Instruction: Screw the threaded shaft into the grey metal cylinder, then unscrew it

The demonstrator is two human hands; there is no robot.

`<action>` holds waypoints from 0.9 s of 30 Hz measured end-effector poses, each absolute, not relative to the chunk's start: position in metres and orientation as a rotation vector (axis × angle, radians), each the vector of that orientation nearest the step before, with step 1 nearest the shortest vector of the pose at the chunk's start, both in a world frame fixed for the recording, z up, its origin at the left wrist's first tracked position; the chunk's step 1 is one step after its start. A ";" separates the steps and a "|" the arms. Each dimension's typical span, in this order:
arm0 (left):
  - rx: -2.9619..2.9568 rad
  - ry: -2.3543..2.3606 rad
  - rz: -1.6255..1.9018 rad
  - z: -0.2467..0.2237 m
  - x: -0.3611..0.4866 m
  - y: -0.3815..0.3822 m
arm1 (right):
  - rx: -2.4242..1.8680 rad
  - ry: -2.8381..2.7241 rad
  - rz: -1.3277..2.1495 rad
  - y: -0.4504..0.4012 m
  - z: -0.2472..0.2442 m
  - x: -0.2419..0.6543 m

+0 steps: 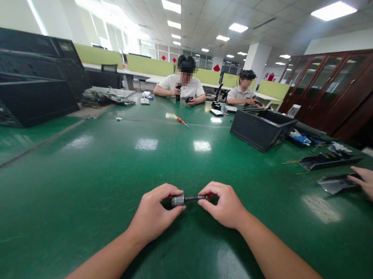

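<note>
Low over the green table, my left hand (pixel 154 211) is closed around a small silver cylinder (pixel 178 200), gripped between thumb and fingers. A thin dark shaft (pixel 191 198) runs from the cylinder to the right. At the shaft's far end, my right hand (pixel 224 204) pinches a dark red piece (pixel 211 196), partly hidden by the fingers. Some dark red also shows inside my left hand's grip. The exact kind of this part cannot be made out.
A red screwdriver (pixel 182 121) lies on the green table (pixel 110 167). Black metal cases stand at left (pixel 33 101) and right (pixel 257 127). Across the table, two people handle objects. A co-worker's hand (pixel 370 183) touches a dark metal part at the right.
</note>
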State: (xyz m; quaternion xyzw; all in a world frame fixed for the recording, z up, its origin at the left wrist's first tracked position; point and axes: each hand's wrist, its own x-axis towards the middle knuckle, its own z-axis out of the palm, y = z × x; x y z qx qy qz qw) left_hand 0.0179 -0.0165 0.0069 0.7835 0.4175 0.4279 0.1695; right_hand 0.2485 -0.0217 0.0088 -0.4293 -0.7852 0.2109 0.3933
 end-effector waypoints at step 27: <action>2.170 1.185 1.221 0.005 0.016 -0.016 | -1.099 -1.981 0.538 -0.023 0.010 0.250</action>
